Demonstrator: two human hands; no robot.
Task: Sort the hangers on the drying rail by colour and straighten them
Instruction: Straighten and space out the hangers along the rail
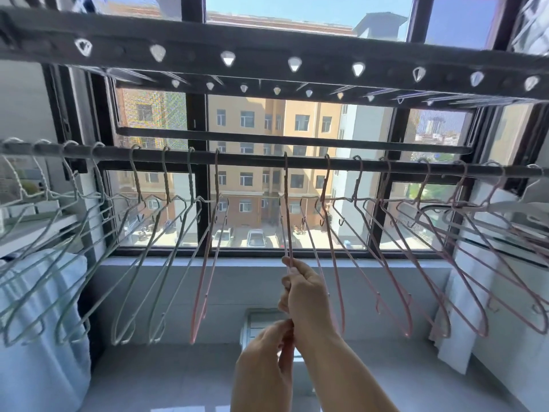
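Now both hands hold one pink hanger [286,218], hooked mid-rail [252,162]. The right hand [309,292] curls round its wires higher up and the left hand [267,352] pinches them below. Green hangers [165,176] hang further left, and other pink hangers [361,176] mostly to the right.

Two bare forearms are reaching upward from the bottom edge, side by side and drawing close together at the wrists. The right hand [306,295] is sitting higher, its fingers curling round a thin pink wire hanger [286,209]. The left hand [264,352] is sitting just beneath it, thumb and fingertips pinching the same wire.
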